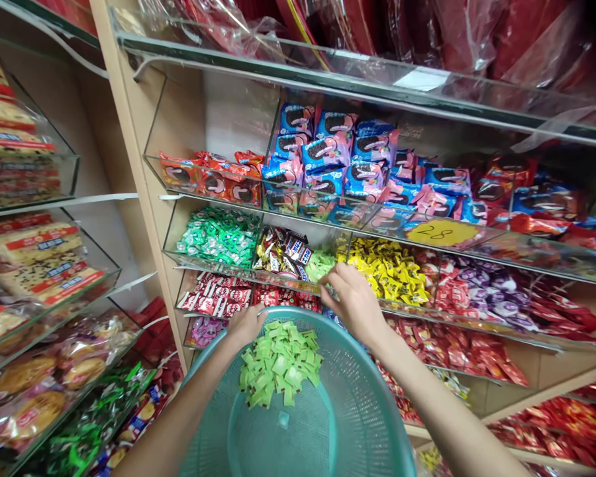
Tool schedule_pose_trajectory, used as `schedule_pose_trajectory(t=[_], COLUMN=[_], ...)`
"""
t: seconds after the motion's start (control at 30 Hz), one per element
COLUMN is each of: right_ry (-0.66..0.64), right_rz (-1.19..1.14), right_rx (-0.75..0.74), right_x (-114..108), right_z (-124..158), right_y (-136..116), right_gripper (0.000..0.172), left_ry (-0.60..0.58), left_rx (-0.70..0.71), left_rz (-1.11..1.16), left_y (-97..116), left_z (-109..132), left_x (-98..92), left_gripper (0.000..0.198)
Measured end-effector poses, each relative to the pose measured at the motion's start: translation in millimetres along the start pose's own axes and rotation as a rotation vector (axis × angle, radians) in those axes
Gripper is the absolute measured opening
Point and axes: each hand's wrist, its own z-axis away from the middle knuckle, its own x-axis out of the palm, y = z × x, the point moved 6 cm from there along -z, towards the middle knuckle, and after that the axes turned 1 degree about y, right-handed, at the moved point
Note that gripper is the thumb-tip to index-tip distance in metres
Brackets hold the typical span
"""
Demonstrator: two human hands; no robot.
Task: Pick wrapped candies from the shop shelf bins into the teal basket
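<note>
A teal plastic basket [362, 371] with perforated sides is tilted toward me below the shelves. Inside it, a heap of light green wrapped candies [281, 361] lies toward the far side. My left hand [246, 326] grips the basket's far left rim. Beyond the far rim, my right hand [353, 301] has bent, slightly parted fingers, with nothing visible in them. Its fingertips are close to the shelf's front edge, beside more light green candies [320, 264]. Brown-wrapped chocolate bars [284, 252] share that compartment, and yellow-wrapped candies [390, 268] fill the one to its right.
Clear shelf panels divide the rows. Green candies [219, 236] sit at left, purple-and-white ones [496, 291] at right. Blue cookie packs [325, 152] stand above, near a yellow price tag [442, 232] marked 28. Packaged pastries [40, 252] line the left-hand shelves.
</note>
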Motion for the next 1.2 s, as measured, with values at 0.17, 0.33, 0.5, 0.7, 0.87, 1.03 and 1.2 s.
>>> schedule_pose_trajectory(t=[0.17, 0.33, 0.5, 0.7, 0.87, 1.03, 1.2], right_ry=[-0.236, -0.374, -0.404, -0.401, -0.397, -0.418, -0.416], right_rz=[-0.122, -0.030, 0.085, 0.135, 0.143, 0.160, 0.154], right_rx=[-0.060, -0.108, -0.183, -0.238, -0.280, -0.330, -0.341], right_x=[49, 88, 101, 114, 112, 114, 116], right_z=[60, 101, 119, 127, 122, 116, 113], right_y=[-21, -20, -19, -20, -27, -31, -31], right_gripper=[0.015, 0.015, 0.017, 0.015, 0.016, 0.017, 0.013], left_ry=[-0.002, -0.018, -0.021, -0.016, -0.018, -0.021, -0.008], left_rx=[0.017, 0.022, 0.004, 0.016, 0.001, 0.007, 0.006], left_rz=[0.006, 0.001, 0.012, 0.007, 0.012, 0.008, 0.005], left_y=[0, 3, 3, 1, -2, 0, 0], left_z=[1, 4, 6, 7, 7, 6, 7], left_x=[1.5, 0.9, 1.2, 1.3, 1.2, -1.0, -2.1], left_gripper=[0.042, 0.039, 0.041, 0.042, 0.040, 0.040, 0.039])
